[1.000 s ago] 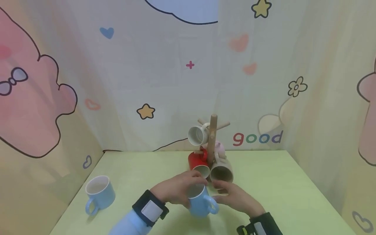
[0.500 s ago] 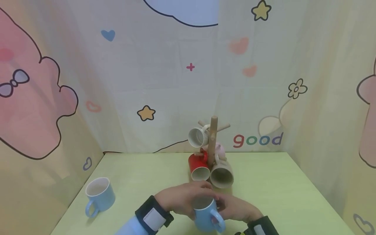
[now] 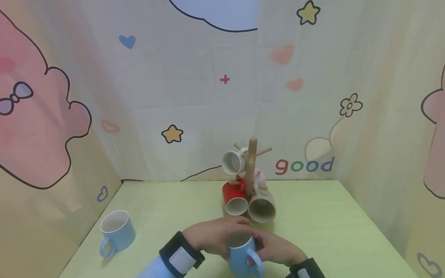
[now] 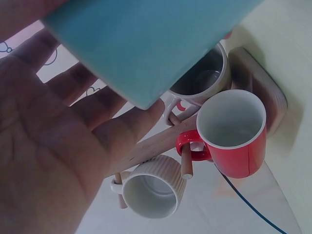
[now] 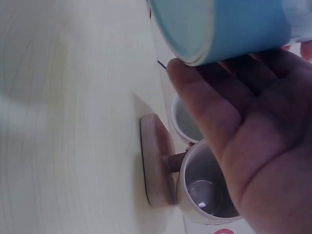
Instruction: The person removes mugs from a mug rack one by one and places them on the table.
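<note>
In the head view a light blue mug [image 3: 238, 260] is between my two hands near the front of the table, its handle toward the lower right. My left hand [image 3: 210, 236] holds it from the left, thumb on the near side and fingers behind. From the right, my right hand [image 3: 279, 247] grips it, with a fingertip showing through the handle. The left wrist view has the mug's blue side [image 4: 146, 44] close over the left fingers. Along the mug's side and base edge lie the right fingers [image 5: 209, 97] in the right wrist view.
Beyond the hands stands a wooden mug rack [image 3: 252, 162]. On it hang a white ribbed mug [image 3: 233, 163], a red mug [image 3: 231, 192], a beige mug [image 3: 269, 200] and a pink mug [image 3: 260, 177]. Another blue mug [image 3: 122, 233] stands upright at the table's left.
My right hand has closed in on the blue mug and now grips it alongside the left. The mug has come nearer to me and slightly right, its handle turning downward.
</note>
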Demonstrator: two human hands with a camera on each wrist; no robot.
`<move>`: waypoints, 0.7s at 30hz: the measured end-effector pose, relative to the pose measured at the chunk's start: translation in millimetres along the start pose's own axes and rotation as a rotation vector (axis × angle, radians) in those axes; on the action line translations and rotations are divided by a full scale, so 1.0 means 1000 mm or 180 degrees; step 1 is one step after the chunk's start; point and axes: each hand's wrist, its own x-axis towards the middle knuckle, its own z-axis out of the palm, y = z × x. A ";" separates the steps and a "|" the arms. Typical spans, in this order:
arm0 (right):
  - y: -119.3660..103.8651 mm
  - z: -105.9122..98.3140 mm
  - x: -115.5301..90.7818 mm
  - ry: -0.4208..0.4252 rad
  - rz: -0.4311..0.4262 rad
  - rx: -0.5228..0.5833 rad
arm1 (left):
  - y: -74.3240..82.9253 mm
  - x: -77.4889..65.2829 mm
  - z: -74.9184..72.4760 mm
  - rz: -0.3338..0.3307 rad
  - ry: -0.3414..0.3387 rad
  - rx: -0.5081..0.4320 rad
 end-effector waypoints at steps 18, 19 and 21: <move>0.004 0.004 -0.003 0.0816 -0.0269 -0.0088 | -0.006 -0.001 0.007 -0.0468 0.0453 0.0038; 0.004 0.006 -0.002 0.0877 -0.0328 -0.0086 | -0.007 -0.004 0.008 -0.0572 0.0532 -0.0030; 0.003 0.011 0.000 0.1011 -0.0410 -0.0071 | -0.010 -0.009 0.011 -0.0745 0.0718 -0.0187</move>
